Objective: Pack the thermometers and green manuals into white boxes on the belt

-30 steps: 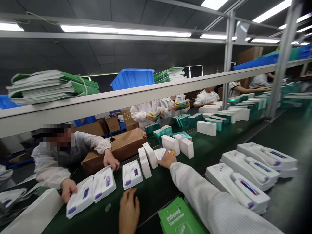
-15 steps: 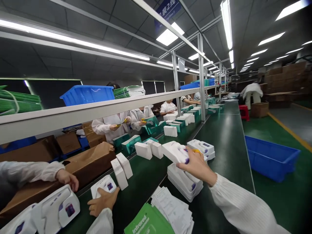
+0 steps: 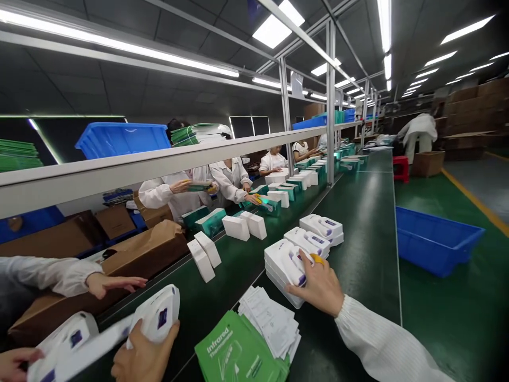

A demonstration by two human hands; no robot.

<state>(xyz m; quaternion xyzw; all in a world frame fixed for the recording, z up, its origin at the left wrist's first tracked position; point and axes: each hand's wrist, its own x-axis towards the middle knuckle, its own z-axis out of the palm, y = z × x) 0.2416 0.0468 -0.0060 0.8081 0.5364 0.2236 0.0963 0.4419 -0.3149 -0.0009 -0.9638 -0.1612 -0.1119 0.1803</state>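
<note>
My left hand point(image 3: 145, 350) grips a white tray with a thermometer point(image 3: 161, 313) at the lower left, tilted up off the belt. My right hand point(image 3: 316, 281) rests with bent fingers on the near stack of white thermometer trays point(image 3: 280, 265); a yellow band is on one finger. Behind that stack stand more thermometer trays point(image 3: 322, 227). Between my hands lie green Infrared Thermometer booklets point(image 3: 238, 350) and a fanned pile of white leaflets point(image 3: 272, 323). Beside my left hand, another person's hands point(image 3: 111, 284) are near more white trays point(image 3: 75, 337).
White boxes point(image 3: 236, 228) and teal boxes point(image 3: 210, 223) line the green belt point(image 3: 358, 212). An open brown carton point(image 3: 147, 246) stands left. A blue bin point(image 3: 437, 239) sits right of the belt. A metal shelf point(image 3: 119, 170) crosses above. People in white work across the line.
My left hand has lifted its tray toward me. My right hand has lowered its tray onto the stack. The other person's hand has opened and moved right, and another hand has appeared lower left.
</note>
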